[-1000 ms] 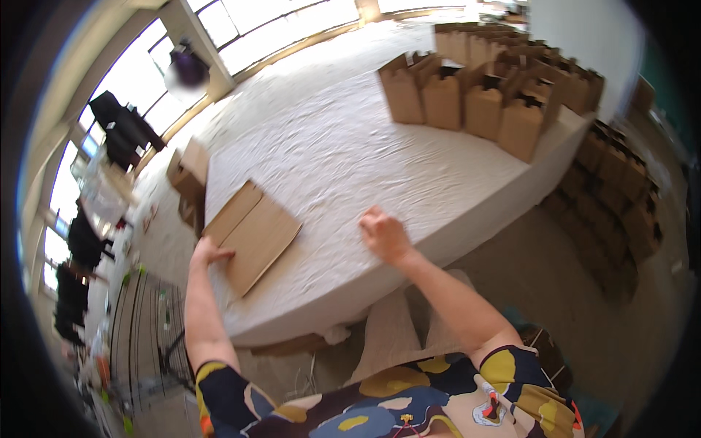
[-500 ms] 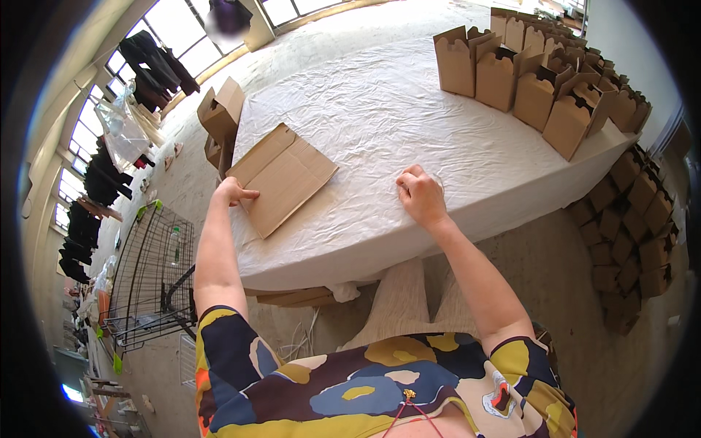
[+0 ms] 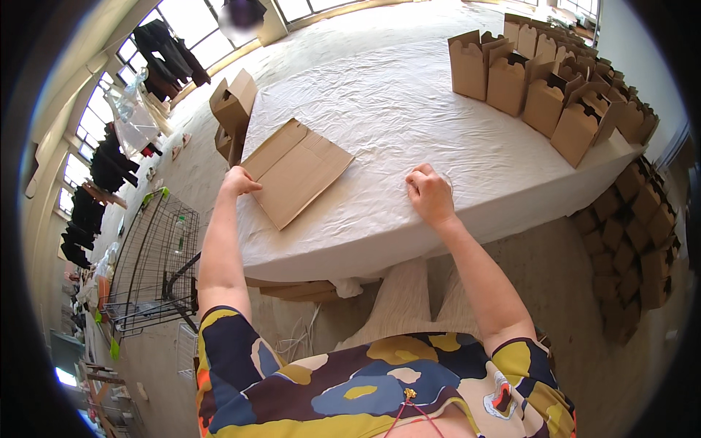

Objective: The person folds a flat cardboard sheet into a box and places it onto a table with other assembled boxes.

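Observation:
A flat, folded sheet of brown cardboard [image 3: 303, 166] lies on the white cloth-covered table, slanted in front of me to the left. At its left edge is my left hand [image 3: 239, 182], with thumb and fingers closed on the cardboard. My right hand [image 3: 431, 193] rests at the table's near side, right of the cardboard and apart from it. Its fingers are curled into a fist, and whatever may be inside them is hidden. A faint pale curve beside that fist is too thin to make out.
Rows of folded-up brown boxes [image 3: 507, 82] stand at the table's far right. More boxes [image 3: 621, 244] are heaped on the floor beside it. Other cartons [image 3: 235, 106] sit off the table's left edge. A black wire cart [image 3: 153, 263] stands on the left, and dark clothes [image 3: 157, 51] hang by the windows.
The whole view has shifted slightly, with the table and boxes appearing further right. My left fingers have closed more tightly at the cardboard's edge. My right hand stays a fist over the cloth.

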A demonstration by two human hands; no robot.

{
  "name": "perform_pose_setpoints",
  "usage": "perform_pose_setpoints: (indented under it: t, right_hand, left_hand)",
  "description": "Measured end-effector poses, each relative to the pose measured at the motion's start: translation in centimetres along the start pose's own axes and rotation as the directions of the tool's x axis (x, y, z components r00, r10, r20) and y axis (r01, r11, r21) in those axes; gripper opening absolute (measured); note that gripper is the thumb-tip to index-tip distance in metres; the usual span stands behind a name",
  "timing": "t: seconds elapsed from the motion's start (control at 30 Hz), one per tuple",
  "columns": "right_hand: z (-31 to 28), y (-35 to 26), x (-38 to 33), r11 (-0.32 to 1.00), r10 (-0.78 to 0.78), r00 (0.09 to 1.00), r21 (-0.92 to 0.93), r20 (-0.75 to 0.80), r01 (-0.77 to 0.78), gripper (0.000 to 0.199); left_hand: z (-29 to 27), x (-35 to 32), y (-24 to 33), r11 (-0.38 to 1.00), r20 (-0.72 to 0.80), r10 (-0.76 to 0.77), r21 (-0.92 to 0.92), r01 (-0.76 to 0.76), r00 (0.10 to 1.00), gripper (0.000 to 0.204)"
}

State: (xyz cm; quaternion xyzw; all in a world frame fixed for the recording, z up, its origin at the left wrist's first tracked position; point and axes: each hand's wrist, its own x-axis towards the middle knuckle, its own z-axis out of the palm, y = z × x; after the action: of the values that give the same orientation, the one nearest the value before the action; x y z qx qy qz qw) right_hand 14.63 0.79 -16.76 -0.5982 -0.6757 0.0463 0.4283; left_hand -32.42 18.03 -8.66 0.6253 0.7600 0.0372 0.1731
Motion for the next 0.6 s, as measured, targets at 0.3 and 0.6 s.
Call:
perform_pose_setpoints:
  t: [0.3,0.6]
  right_hand:
    - [0.2,-0.2,0.0,1.0,-0.008,1.0,-0.014,0.001,0.008,0.005]
    - [-0.1,0.6,0.0,1.0,0.006,1.0,-0.026,-0.011,-0.006,0.005]
  left_hand:
    - [0.8,-0.1,-0.7,0.994,0.076,0.048,0.095,-0.055,0.996,0.045]
    - [1.9,-0.4,1.2,0.976,0.026,-0.046,-0.212,0.051,0.999,0.028]
